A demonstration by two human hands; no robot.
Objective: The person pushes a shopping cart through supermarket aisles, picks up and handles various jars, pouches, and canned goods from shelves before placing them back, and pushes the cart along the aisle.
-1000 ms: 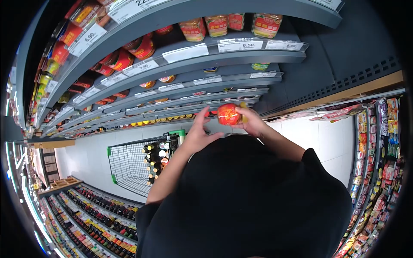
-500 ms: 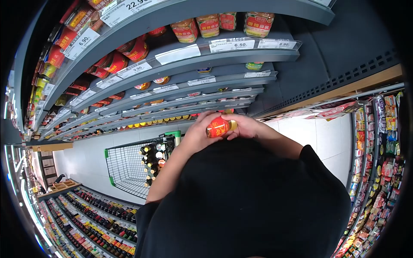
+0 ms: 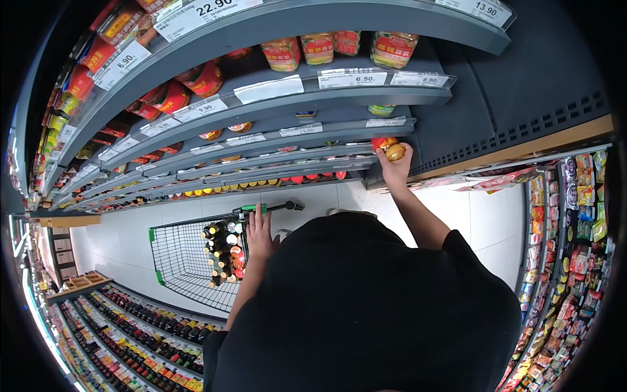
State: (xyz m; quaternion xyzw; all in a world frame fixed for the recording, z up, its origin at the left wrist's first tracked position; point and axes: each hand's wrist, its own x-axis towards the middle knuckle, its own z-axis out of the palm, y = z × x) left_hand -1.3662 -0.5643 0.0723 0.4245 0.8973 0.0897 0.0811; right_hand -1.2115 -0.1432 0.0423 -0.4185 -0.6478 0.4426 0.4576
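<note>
A red jar with a gold lid point(image 3: 394, 152) is gripped in my right hand point(image 3: 397, 168), at the right end of a lower shelf point(image 3: 353, 151). The lid faces me and the red label shows behind it. My left hand point(image 3: 259, 234), fingers spread, is at the green handle point(image 3: 253, 208) of the shopping cart point(image 3: 186, 251); whether it touches the handle is unclear. Several bottles and jars point(image 3: 225, 251) with dark bodies and gold, white or red tops stand in the cart.
Shelves of jars with price tags point(image 3: 353, 79) curve across the top. A bottle rack point(image 3: 150, 320) stands at lower left, and racks of bagged goods point(image 3: 578, 228) line the right. A wooden ledge point(image 3: 509, 151) runs beside the shelf end.
Both hands were together around the red jar. My right hand has carried it up and right to the shelf, while my left hand has let go and moved down-left to the cart handle.
</note>
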